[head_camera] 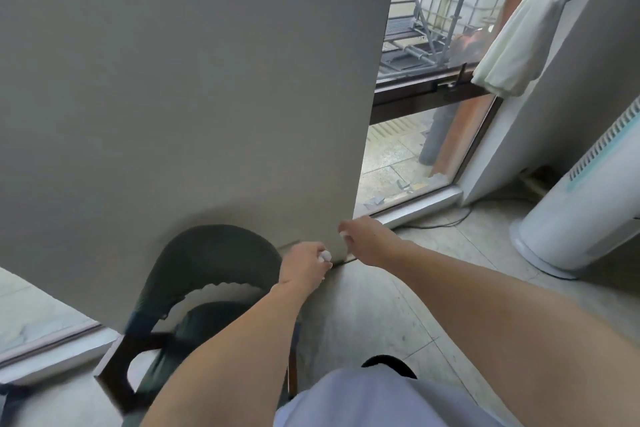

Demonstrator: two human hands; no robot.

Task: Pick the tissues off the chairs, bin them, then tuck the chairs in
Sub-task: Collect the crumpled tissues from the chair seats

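A dark green chair (207, 253) with a curved back and dark wooden legs stands against the grey wall, at the lower middle of the view. My left hand (304, 265) reaches over the chair's right side and grips a small crumpled white tissue (325, 256) in its fingers. My right hand (363, 239) is stretched out just right of it, near the wall's corner, with a bit of white tissue (345, 236) pinched at its fingertips. The chair's seat is mostly hidden behind my left forearm.
A grey wall (194, 80) fills most of the view. To its right a glass door (415, 156) gives onto a balcony. A white tower fan (585, 204) stands on the tiled floor at the right, with a cable along the floor. A pale table edge (45, 336) shows at the lower left.
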